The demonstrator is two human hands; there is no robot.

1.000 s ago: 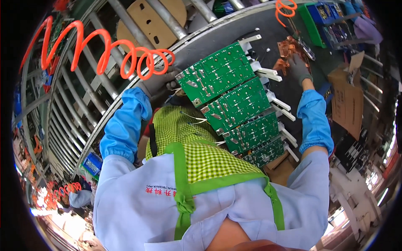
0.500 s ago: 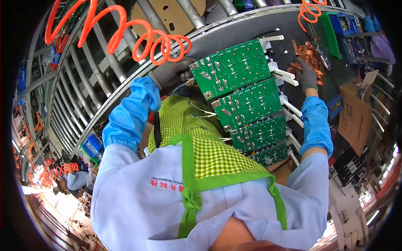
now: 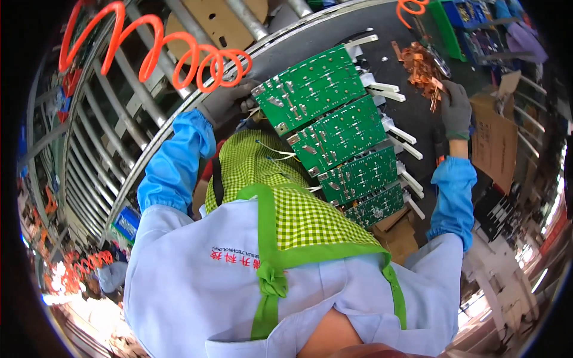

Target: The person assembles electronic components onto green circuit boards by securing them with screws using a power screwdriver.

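Several green circuit boards stand in a row in front of me, the farthest one [image 3: 310,89] tilted with its soldered face toward me. White plastic arms [image 3: 387,91] stick out from their right sides. My left hand [image 3: 230,102], in a grey glove, is at the left edge of the farthest board; its fingers are curled, and what they hold is hidden. To the right, my gloved right hand [image 3: 456,110] is closed on thin copper strips [image 3: 437,97], beside a pile of bent copper pieces [image 3: 418,64].
A coiled orange air hose [image 3: 152,51] hangs at the upper left over a roller conveyor [image 3: 128,101]. An open cardboard box [image 3: 494,140] stands right of my right hand. Green and blue bins [image 3: 447,30] sit at the far right. Another cardboard box [image 3: 399,235] lies below the nearest board.
My right hand has moved right and now grips copper strips by the pile. The boards and my left hand appear shifted left in the picture as the view turned.
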